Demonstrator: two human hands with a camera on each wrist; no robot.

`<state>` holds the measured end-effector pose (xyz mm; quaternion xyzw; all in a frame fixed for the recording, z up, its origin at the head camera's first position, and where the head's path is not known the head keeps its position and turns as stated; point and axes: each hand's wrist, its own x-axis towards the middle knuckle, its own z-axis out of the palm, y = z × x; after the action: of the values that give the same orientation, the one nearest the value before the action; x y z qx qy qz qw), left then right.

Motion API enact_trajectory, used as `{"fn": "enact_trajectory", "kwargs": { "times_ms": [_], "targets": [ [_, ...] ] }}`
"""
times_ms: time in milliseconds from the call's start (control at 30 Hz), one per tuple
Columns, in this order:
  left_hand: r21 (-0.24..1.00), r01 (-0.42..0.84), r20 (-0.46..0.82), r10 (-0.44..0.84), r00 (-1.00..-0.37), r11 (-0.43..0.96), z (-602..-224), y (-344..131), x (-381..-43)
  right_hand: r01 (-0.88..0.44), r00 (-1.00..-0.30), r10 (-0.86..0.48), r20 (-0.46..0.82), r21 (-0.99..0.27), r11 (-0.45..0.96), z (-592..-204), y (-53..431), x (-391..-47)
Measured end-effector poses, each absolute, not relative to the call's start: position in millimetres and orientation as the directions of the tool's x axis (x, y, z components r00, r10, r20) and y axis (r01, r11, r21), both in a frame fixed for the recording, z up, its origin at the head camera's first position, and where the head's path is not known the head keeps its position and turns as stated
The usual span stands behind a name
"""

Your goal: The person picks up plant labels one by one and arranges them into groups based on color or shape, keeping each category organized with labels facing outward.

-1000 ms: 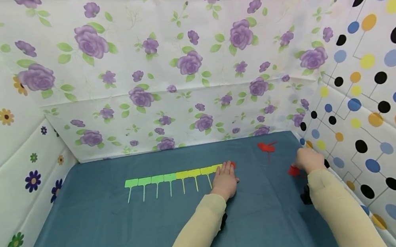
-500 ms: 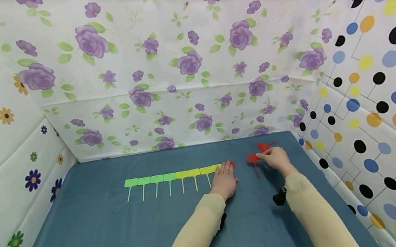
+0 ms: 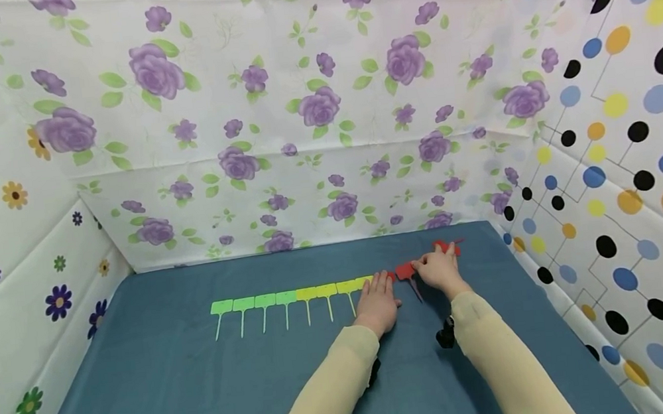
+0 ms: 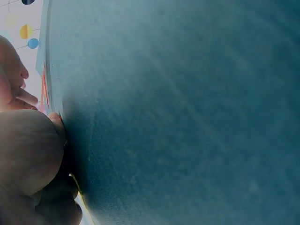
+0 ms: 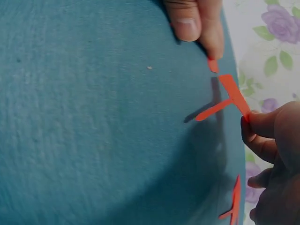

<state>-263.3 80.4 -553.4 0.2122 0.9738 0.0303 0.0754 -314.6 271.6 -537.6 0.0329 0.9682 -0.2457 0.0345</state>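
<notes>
Several T-shaped plant labels lie edge to edge in a row, green labels at the left and yellow labels beside them. My left hand rests flat over the row's right end with straight fingers, partly hiding a yellow label and a red label. Between thumb and finger my right hand pinches another red plant label by one end of its head. This label is tilted, stem toward me, just right of my left fingertips, and casts a shadow on the cloth.
Behind my right hand lie more red labels, partly covered by it. Blue cloth covers the table. A flowered sheet rises along the back edge, and a dotted sheet stands close on the right.
My right hand has come from the far right edge to the left, bringing the red plant label close to the row's end. My left hand has stayed in place.
</notes>
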Motion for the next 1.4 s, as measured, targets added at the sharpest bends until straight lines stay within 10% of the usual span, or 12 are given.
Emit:
{"fn": "enact_trajectory", "kwargs": {
  "times_ms": [1400],
  "targets": [
    [0.073, 0.418, -0.124, 0.424, -0.897, 0.905, -552.8, 79.9, -262.9, 0.126, -0.990, 0.093, -0.104, -0.387, 0.913, -542.6, 261.5, -314.5]
  ]
}}
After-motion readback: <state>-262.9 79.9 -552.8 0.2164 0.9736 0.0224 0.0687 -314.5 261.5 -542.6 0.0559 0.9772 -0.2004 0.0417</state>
